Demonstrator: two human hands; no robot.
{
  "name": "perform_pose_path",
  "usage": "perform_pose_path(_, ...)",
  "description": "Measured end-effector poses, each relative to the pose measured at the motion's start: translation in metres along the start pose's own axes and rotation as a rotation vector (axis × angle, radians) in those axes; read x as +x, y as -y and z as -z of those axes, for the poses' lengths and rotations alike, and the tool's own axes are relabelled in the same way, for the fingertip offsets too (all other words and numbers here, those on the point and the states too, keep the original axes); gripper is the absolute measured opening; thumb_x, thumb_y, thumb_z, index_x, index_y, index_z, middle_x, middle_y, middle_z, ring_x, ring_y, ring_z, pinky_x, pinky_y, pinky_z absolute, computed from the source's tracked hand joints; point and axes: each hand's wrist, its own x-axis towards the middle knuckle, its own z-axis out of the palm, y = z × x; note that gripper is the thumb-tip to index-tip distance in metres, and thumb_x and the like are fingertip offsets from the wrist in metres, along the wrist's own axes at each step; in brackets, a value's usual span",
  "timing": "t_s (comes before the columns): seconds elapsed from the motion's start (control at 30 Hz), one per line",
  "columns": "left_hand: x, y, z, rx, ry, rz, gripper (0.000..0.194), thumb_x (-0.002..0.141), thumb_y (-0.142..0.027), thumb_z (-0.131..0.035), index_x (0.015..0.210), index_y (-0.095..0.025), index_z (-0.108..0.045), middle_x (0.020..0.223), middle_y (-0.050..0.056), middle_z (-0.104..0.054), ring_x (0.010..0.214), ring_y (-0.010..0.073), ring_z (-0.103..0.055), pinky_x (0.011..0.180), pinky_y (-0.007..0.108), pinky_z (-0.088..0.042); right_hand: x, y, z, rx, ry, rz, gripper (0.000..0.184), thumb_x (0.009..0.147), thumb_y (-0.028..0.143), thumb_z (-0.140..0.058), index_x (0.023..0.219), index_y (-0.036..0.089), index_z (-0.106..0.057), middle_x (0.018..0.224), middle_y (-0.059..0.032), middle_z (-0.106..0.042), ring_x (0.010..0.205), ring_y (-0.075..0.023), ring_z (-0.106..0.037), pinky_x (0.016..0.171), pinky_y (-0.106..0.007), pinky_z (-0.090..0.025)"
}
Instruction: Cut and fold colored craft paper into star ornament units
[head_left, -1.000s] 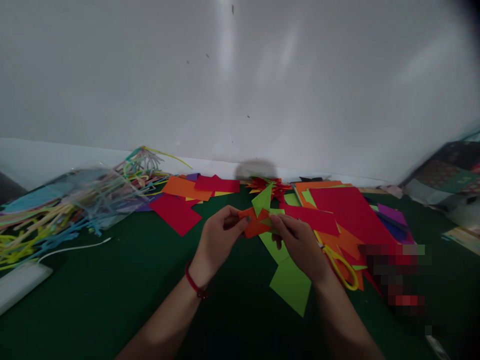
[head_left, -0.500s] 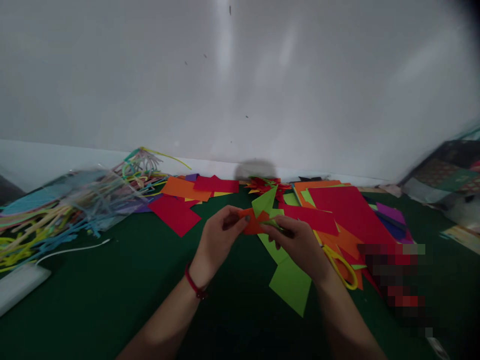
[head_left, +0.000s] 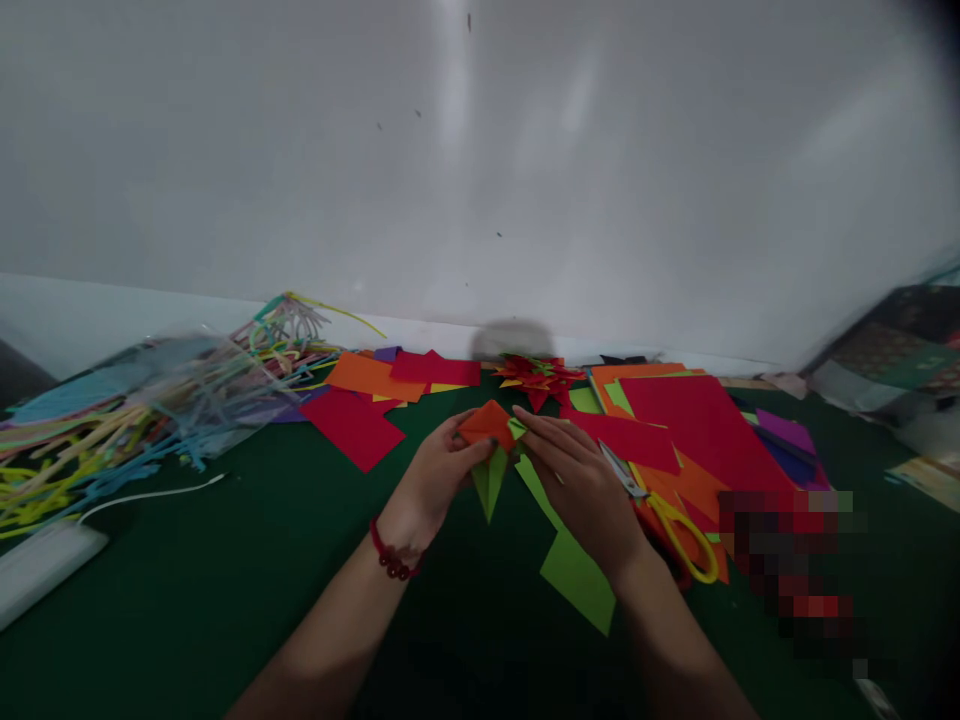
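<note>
Between my hands is an orange and green folded paper piece (head_left: 489, 425), its green point hanging downward. My left hand (head_left: 442, 470) pinches its left side, thumb in front. The fingers of my right hand (head_left: 581, 475) lie together against the small green fold on its right side; how firmly they grip is partly hidden. Beyond the hands sits a red, orange and green folded paper flower (head_left: 538, 378). Green paper sheets (head_left: 579, 580) lie under and beside my right hand. Yellow-handled scissors (head_left: 686, 540) rest to the right of it.
Stacked red and orange sheets (head_left: 690, 420) lie to the right. Loose red paper (head_left: 356, 430) and orange paper (head_left: 375, 377) are at the back left. Bundled pipe cleaners (head_left: 172, 410) in clear plastic and a white device with a cord (head_left: 49, 570) stand left. A white wall (head_left: 480, 180) rises behind.
The folded paper piece has been turned over, its green point swinging from the top to the bottom. My right hand has straightened its fingers along the right side. The paper flower shows more fully.
</note>
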Motion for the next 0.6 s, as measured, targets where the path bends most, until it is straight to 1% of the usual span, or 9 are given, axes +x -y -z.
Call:
perform_pose_path(0.1,0.004,0.004,0.007,0.14,0.0,-0.107,0.041,0.067,-0.027,-0.068,0.104,-0.015,-0.054,0.085,0.005,-0.066,0.068,0.0129,-0.062,0.06,0.023,-0.047,0.001,0.007,0.005,0.123,0.052,-0.025,0.028,0.082,0.008,-0.045,0.104,0.022,-0.056,0.132,-0.0036,-0.047,0.123,-0.0191,-0.039,0.098,-0.04,-0.039)
perform_pose_path(0.13,0.005,0.004,0.009,0.201,-0.005,-0.132,0.039,0.068,-0.03,-0.067,0.102,-0.015,-0.055,0.083,0.005,-0.065,0.068,0.0132,-0.061,0.059,0.023,-0.047,0.001,0.009,0.009,0.171,0.054,-0.048,0.026,0.081,0.009,-0.046,0.102,0.022,-0.055,0.132,-0.0043,-0.047,0.124,-0.0195,-0.038,0.098,-0.041,-0.039)
perform_pose_path(0.2,0.004,0.003,0.012,0.315,-0.007,-0.157,0.035,0.07,-0.033,-0.064,0.098,-0.015,-0.057,0.081,0.004,-0.065,0.07,0.0143,-0.061,0.06,0.024,-0.046,0.002,0.01,0.017,0.242,0.04,-0.069,0.025,0.081,0.012,-0.049,0.103,0.023,-0.052,0.13,-0.0048,-0.048,0.125,-0.0202,-0.037,0.097,-0.043,-0.04)
perform_pose_path(0.27,0.002,0.001,0.012,0.386,0.013,-0.153,0.033,0.072,-0.034,-0.062,0.098,-0.015,-0.057,0.082,0.004,-0.064,0.073,0.0159,-0.061,0.063,0.025,-0.045,0.002,0.007,0.025,0.248,0.031,-0.046,0.032,0.08,0.017,-0.055,0.11,0.025,-0.05,0.13,-0.0051,-0.048,0.125,-0.0215,-0.036,0.098,-0.047,-0.038)
perform_pose_path(0.33,0.001,0.0,0.011,0.41,0.058,-0.138,0.033,0.072,-0.033,-0.061,0.099,-0.014,-0.056,0.083,0.005,-0.064,0.075,0.017,-0.061,0.064,0.026,-0.045,0.002,0.0,0.031,0.2,0.071,0.021,0.04,0.077,0.022,-0.06,0.116,0.027,-0.049,0.133,-0.0042,-0.045,0.126,-0.0225,-0.034,0.1,-0.048,-0.035)
perform_pose_path(0.4,0.001,0.0,0.009,0.416,0.112,-0.114,0.034,0.072,-0.032,-0.061,0.1,-0.013,-0.055,0.085,0.006,-0.064,0.076,0.0175,-0.06,0.066,0.027,-0.044,0.001,-0.006,0.034,0.161,0.127,0.089,0.04,0.077,0.022,-0.061,0.116,0.029,-0.052,0.135,-0.0027,-0.042,0.127,-0.0222,-0.032,0.101,-0.046,-0.034)
perform_pose_path(0.5,0.0,-0.001,0.007,0.448,0.151,-0.102,0.034,0.072,-0.031,-0.061,0.099,-0.012,-0.054,0.087,0.006,-0.063,0.076,0.0166,-0.059,0.066,0.027,-0.043,-0.001,-0.012,0.033,0.161,0.16,0.112,0.025,0.078,0.022,-0.06,0.102,0.028,-0.06,0.133,-0.0013,-0.044,0.127,-0.0212,-0.033,0.101,-0.043,-0.036)
perform_pose_path(0.6,-0.002,-0.001,0.006,0.517,0.148,-0.096,0.029,0.071,-0.03,-0.061,0.093,-0.013,-0.054,0.081,0.003,-0.062,0.071,0.0143,-0.058,0.062,0.024,-0.041,-0.002,-0.01,0.03,0.201,0.154,0.051,0.006,0.078,0.022,-0.06,0.083,0.024,-0.062,0.125,-0.0012,-0.052,0.122,-0.0203,-0.04,0.098,-0.04,-0.039)
